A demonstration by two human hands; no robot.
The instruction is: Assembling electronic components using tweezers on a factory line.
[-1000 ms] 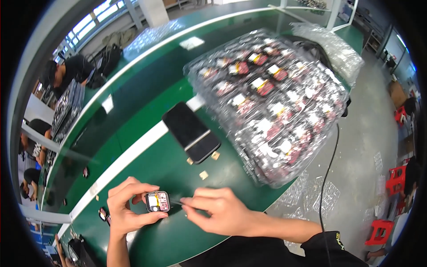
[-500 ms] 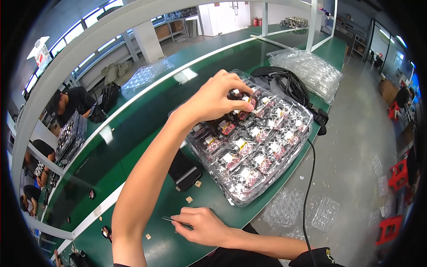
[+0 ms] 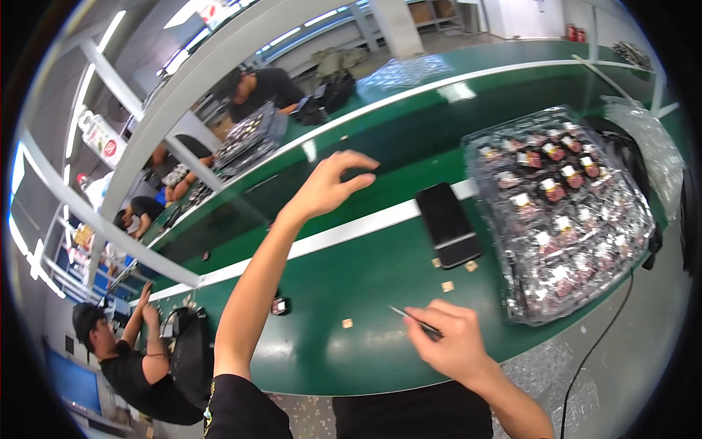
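Observation:
My left hand [image 3: 333, 184] hovers over the green workbench [image 3: 365, 274] with its fingers apart and nothing in them. My right hand [image 3: 452, 335] is closed around a pair of tweezers [image 3: 399, 312], whose thin tips point left and away from me. A clear plastic blister tray [image 3: 504, 274] lies at the right, filled with small dark parts that carry white, yellow and red bits. One small dark electronic part [image 3: 280, 306] rests on the bench beside my left forearm. Between my hands and the tray lies a black phone-like slab [image 3: 446, 219].
Small tan squares [image 3: 347, 323] are scattered on the bench. A white strip [image 3: 351, 233] separates the near surface from a darker green belt [image 3: 409, 164]. Clear plastic sheets [image 3: 651, 150] lie beyond the tray. Co-workers sit along the line, one [image 3: 146, 366] at the near left.
My left hand has left the tray and moved left, over the bench, its fingers now opened. The view has swung left. My right hand still holds the tweezers.

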